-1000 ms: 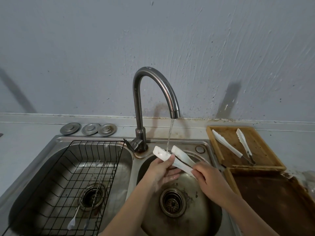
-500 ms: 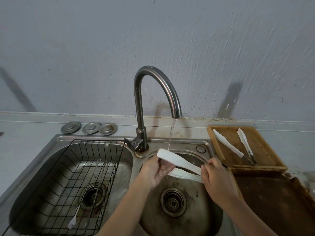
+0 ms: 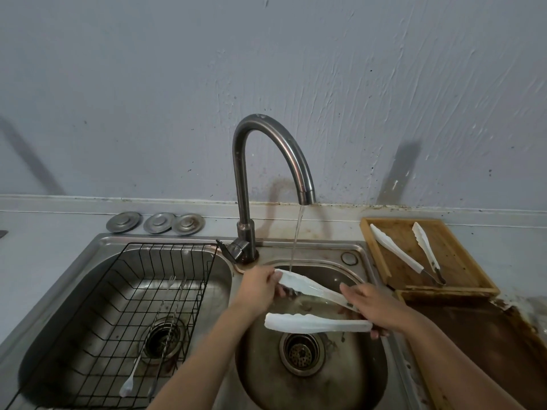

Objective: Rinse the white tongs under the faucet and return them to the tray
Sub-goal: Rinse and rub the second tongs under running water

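Since half a second ago: spread wider, the two arms of the white plastic tongs (image 3: 313, 303), with the near arm dropped lower over the basin and the far arm's tip brought right under the stream. Held above the right-hand stainless steel sink basin (image 3: 349, 389), over its round drain, not on the tray.

One curved grey metal faucet (image 3: 266, 161), running, with a thin stream of water (image 3: 296, 238) landing on the tip of the far arm. Two basins in the sink. One black wire rack (image 3: 142, 306) in the left basin, with a couple of thin utensils lying in it, exact number hard to tell. Three round metal drain covers (image 3: 155, 222) in a row on the counter behind the left basin. One light wooden tray (image 3: 461, 261) to the right of the sink, holding one second pair of white tongs (image 3: 414, 253), arms splayed. One darker wet wooden tray (image 3: 479, 344) just in front of it.

Left hand (image 3: 257, 288): fingers curled, pinching the tip end of the far arm. Right hand (image 3: 376, 309): fingers wrapped around the hinge end, where both arms meet.
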Action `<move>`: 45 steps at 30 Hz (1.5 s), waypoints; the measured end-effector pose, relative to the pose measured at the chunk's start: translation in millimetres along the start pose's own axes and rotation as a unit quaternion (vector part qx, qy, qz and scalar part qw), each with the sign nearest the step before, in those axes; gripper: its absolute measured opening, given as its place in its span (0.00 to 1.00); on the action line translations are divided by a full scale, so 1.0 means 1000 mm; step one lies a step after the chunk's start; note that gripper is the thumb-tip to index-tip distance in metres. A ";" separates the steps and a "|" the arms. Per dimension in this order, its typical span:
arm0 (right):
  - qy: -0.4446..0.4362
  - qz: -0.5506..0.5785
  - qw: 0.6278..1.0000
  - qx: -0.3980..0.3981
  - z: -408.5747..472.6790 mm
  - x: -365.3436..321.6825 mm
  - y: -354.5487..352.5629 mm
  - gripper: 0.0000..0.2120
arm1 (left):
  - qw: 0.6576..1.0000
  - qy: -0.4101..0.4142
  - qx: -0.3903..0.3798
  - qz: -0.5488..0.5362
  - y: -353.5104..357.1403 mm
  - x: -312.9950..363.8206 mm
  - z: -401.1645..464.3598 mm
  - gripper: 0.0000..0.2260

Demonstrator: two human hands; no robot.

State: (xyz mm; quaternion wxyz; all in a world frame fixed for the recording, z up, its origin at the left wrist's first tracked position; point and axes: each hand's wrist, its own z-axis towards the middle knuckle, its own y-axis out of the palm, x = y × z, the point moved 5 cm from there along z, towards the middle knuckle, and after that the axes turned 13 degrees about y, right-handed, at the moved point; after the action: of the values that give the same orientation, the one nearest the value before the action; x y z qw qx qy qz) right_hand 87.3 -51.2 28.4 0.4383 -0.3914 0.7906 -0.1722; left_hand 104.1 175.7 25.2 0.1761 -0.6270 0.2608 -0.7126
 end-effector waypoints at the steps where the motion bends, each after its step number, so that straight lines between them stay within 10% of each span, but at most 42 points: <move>1: -0.017 -0.008 1.000 0.002 0.000 -0.002 -0.001 0.28 | 1.000 -0.005 -0.008 0.021 0.002 -0.001 0.000 0.13; 10: -0.114 -0.002 0.983 0.142 -0.009 0.010 0.001 0.40 | 0.989 -0.062 -0.024 -0.132 0.022 -0.004 0.002 0.17; 15: -0.070 0.018 0.978 0.197 -0.007 0.023 0.000 0.34 | 0.907 -0.164 -0.054 -0.383 0.040 0.002 0.000 0.11; 23: -0.072 0.021 0.971 0.227 -0.007 0.023 0.002 0.30 | 0.953 -0.122 -0.100 -0.260 0.036 0.008 -0.002 0.05; 29: -0.039 0.069 0.981 0.175 -0.002 0.028 0.010 0.28 | 0.878 -0.134 -0.169 -0.427 0.017 0.016 -0.008 0.12; 39: 0.044 0.139 0.984 0.099 0.007 -0.009 0.045 0.26 | 0.776 -0.080 0.096 -0.618 0.031 0.014 -0.002 0.08; 45: 0.069 0.173 0.980 0.069 0.007 -0.020 0.045 0.26 | 0.819 -0.081 0.089 -0.562 0.028 0.011 -0.001 0.06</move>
State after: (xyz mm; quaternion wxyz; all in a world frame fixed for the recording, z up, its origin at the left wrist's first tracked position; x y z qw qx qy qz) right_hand 78.3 -7.0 8.0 0.4315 -0.2052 0.8609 -0.1746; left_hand 99.4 147.2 17.9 -0.1792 -0.7015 -0.2162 -0.6550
